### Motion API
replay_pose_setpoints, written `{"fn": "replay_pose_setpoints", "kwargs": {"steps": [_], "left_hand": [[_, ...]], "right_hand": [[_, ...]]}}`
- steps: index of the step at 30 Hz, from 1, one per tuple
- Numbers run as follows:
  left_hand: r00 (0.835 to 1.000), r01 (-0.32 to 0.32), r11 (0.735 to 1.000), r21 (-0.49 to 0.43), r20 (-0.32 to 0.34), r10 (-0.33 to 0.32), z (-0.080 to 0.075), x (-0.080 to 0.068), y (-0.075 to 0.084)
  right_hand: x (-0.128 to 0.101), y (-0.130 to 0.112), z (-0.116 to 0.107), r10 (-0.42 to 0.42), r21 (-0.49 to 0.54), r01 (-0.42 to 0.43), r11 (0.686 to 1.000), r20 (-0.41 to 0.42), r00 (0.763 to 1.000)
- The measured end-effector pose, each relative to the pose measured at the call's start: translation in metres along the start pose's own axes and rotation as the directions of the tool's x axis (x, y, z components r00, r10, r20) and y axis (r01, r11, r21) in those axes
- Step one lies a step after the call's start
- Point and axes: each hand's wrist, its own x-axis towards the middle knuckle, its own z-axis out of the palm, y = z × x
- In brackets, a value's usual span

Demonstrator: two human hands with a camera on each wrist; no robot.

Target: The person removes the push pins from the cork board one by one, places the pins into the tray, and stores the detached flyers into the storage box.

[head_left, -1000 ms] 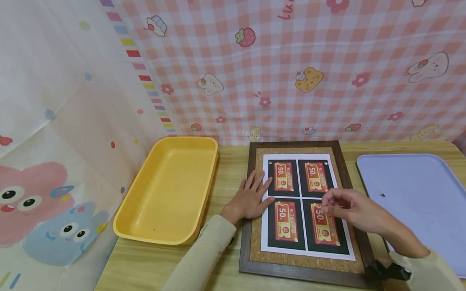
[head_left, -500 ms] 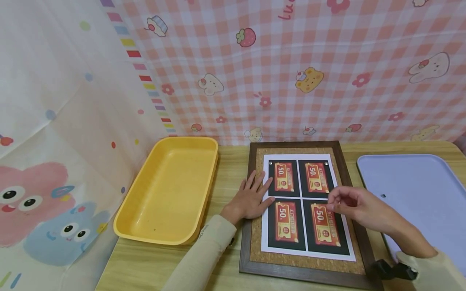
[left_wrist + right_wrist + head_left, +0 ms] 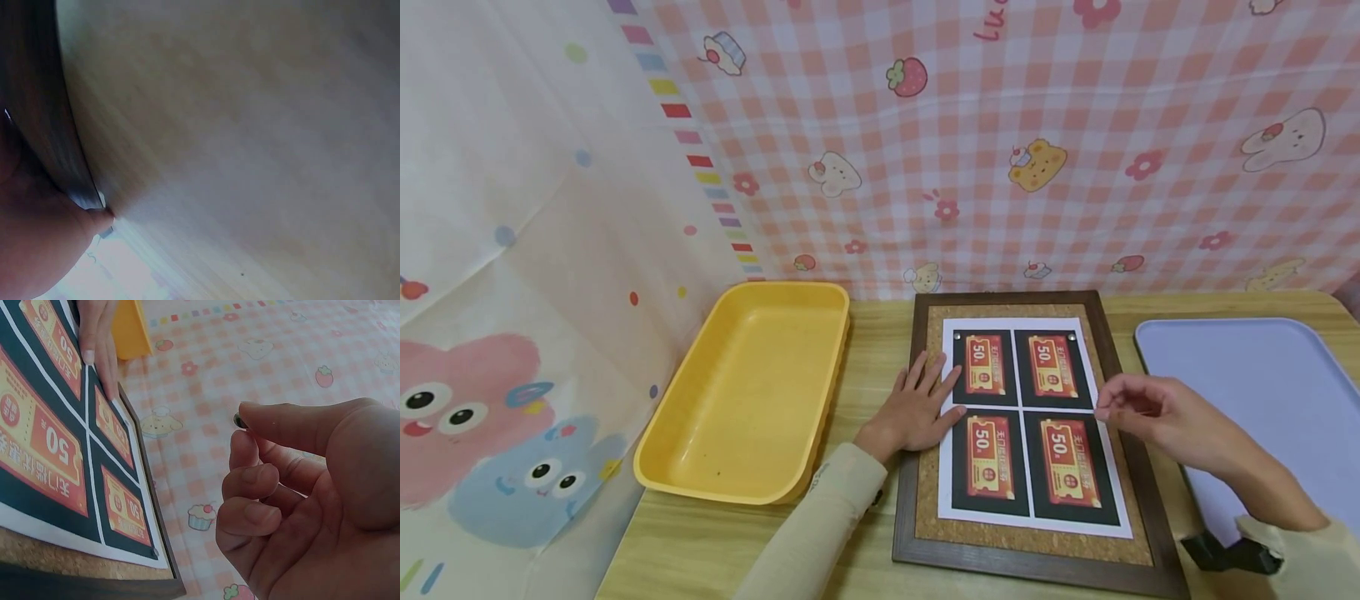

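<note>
A white sheet (image 3: 1022, 467) printed with several red-and-gold coupons on black lies on a cork board (image 3: 1030, 547) with a dark wooden frame. Silver thumbtacks (image 3: 957, 337) sit at the sheet's two far corners. My left hand (image 3: 913, 414) rests with spread fingers on the sheet's left edge and the frame. Above the right edge of the sheet, about halfway down, is my right hand (image 3: 1172, 421). Its thumb and index finger pinch a small shiny thumbtack (image 3: 238, 420), seen in the right wrist view, while the other fingers curl in.
A yellow plastic bin (image 3: 752, 392) stands left of the board. On the right lies a lilac tray (image 3: 1247, 358), partly covered by my right forearm. A pink checked cloth (image 3: 970, 142) hangs behind the wooden table (image 3: 700, 542).
My right hand has moved right, from over the lower right coupon to the sheet's right edge. The left hand and the board have stayed put.
</note>
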Motion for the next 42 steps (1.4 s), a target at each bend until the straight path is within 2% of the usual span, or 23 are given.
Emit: {"fn": "replay_pose_setpoints", "kwargs": {"steps": [7,13,21,33,42], "left_hand": [[1.000,-0.002,1.000,-0.003,-0.011,0.002,-0.001,0.000,0.000],[1.000,-0.004,1.000,0.000,-0.006,0.004,0.000,0.001,-0.001],[1.000,-0.003,1.000,-0.010,-0.002,0.003,-0.002,-0.001,0.000],[1.000,-0.008,1.000,-0.009,-0.003,0.008,-0.001,-0.001,0.000],[1.000,-0.006,1.000,-0.009,-0.005,0.006,0.000,0.000,-0.001]], "right_hand": [[-0.003,0.009,-0.009,0.004,0.026,-0.003,1.000,-0.046,0.999],[-0.004,0.017,-0.016,0.047,0.005,-0.047,0.999,-0.068,0.997],[-0.004,0.032,-0.025,0.072,0.050,-0.067,0.996,-0.091,0.993],[-0.007,0.044,-0.036,0.185,0.013,-0.184,0.983,-0.107,0.977],[-0.007,0.051,-0.042,0.221,0.021,-0.220,0.975,-0.116,0.968]]}}
